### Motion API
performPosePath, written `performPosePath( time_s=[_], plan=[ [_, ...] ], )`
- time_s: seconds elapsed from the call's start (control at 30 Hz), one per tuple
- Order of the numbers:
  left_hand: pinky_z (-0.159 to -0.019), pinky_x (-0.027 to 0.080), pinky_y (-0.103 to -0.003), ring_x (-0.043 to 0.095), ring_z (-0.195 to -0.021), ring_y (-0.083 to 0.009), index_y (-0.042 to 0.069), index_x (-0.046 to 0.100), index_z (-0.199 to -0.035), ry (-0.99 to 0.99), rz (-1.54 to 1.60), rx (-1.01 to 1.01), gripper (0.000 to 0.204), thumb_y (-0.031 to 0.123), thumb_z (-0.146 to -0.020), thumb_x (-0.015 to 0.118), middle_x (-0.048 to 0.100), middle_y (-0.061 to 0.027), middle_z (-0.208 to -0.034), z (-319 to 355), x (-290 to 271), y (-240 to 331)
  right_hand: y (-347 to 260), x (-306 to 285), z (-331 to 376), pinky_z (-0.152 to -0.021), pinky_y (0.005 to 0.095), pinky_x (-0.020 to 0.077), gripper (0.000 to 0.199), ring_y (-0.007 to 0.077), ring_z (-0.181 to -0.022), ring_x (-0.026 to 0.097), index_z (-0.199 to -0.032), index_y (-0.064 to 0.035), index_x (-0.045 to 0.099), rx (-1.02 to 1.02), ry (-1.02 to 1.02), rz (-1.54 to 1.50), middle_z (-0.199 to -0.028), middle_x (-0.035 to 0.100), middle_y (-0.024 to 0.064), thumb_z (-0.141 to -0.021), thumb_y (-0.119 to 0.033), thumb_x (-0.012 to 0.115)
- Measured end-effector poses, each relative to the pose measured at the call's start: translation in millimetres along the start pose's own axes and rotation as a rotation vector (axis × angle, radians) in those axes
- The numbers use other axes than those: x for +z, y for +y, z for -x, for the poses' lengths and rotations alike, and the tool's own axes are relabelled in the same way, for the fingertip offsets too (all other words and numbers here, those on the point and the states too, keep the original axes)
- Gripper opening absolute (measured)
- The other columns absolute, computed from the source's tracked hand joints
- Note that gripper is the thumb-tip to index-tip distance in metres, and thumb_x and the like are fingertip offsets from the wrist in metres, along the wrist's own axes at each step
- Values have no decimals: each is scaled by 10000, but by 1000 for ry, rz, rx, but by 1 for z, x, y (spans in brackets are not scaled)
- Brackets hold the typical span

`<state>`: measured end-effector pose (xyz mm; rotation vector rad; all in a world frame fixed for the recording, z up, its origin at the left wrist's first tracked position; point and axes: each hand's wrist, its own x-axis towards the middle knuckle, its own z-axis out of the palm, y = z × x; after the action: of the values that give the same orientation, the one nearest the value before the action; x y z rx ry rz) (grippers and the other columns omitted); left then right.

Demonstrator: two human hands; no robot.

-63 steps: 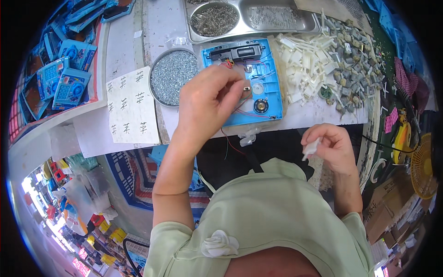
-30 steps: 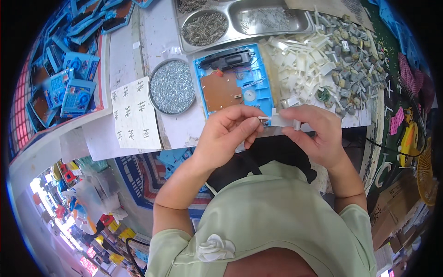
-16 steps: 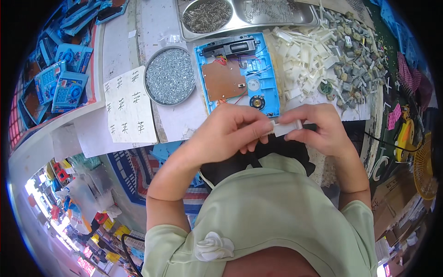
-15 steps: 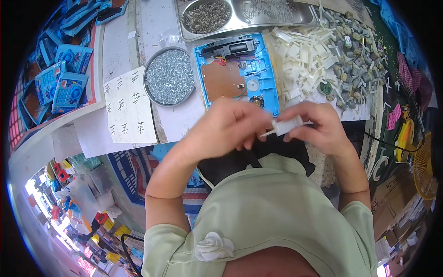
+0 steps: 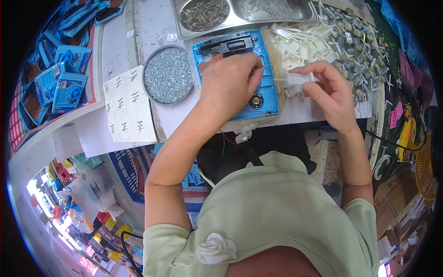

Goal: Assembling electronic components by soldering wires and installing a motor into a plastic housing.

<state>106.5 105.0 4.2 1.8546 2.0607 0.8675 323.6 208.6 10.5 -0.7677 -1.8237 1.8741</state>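
A blue plastic housing (image 5: 271,94) lies open on the bench, with a brown board, wires, a black part (image 5: 230,45) along its far edge and a small round speaker (image 5: 255,101). My left hand (image 5: 228,85) is over the housing and covers most of the brown board. Its fingers and thumb come together near the middle; whatever is between them is hidden. Just right of the housing, my right hand (image 5: 330,90) grips a white plastic part (image 5: 299,79) with a thin stem pointing left, held between thumb and fingers.
Loose white plastic parts (image 5: 295,46) and small grey motors (image 5: 355,60) are heaped at the right. A round dish of screws (image 5: 168,76) sits left of the housing, beside a handwritten sheet (image 5: 131,108). Behind stands a metal tray (image 5: 233,14). Blue housings (image 5: 69,92) pile up far left.
My left hand has left the white part and moved up and left, over the housing. My right hand has moved up and right, still holding the white part.
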Motion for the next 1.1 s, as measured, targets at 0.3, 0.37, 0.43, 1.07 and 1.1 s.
performPosePath(
  time_s=[0.3,0.37,0.43,1.07,1.1],
  plan=[
    [-556,469,-313,613,-592,-204,51,683,-872,82,117,49,86,119,-829,713,634,-73,-684,6,-8,-3,-6,-1,-13,-750,288,481,232,186,-911,575,-1012,-45,677,-362,56,573,-969,620,50,-784,-35,720],
    [-541,468,-311,604,-584,-204,44,683,-853,162,230,-16,69,77,-806,722,635,-76,-719,20,-15,-11,-9,6,-17,-767,333,479,255,241,-923,563,-984,-58,682,-474,49,756,-954,611,61,-737,-52,745],
    [-506,439,-254,552,-562,-127,33,691,-851,229,311,-43,96,-9,-778,738,621,-55,-746,30,-20,-19,-9,17,-24,-785,376,475,287,288,-932,548,-963,-66,680,-546,4,837,-954,608,73,-689,-69,765],
    [-521,433,-241,521,-547,-112,23,670,-853,312,346,-74,107,-8,-779,741,616,-55,-763,31,-7,-16,4,34,-55,-843,406,430,201,268,-964,552,-854,-117,663,-587,-143,913,-926,612,31,-689,-177,761],
    [-550,454,-244,518,-546,-114,21,669,-855,306,342,-93,109,-12,-778,739,618,-59,-767,34,-7,-16,-2,33,-55,-858,410,422,221,277,-978,548,-876,-115,665,-533,-210,937,-940,618,35,-691,-175,767]
  ],
)
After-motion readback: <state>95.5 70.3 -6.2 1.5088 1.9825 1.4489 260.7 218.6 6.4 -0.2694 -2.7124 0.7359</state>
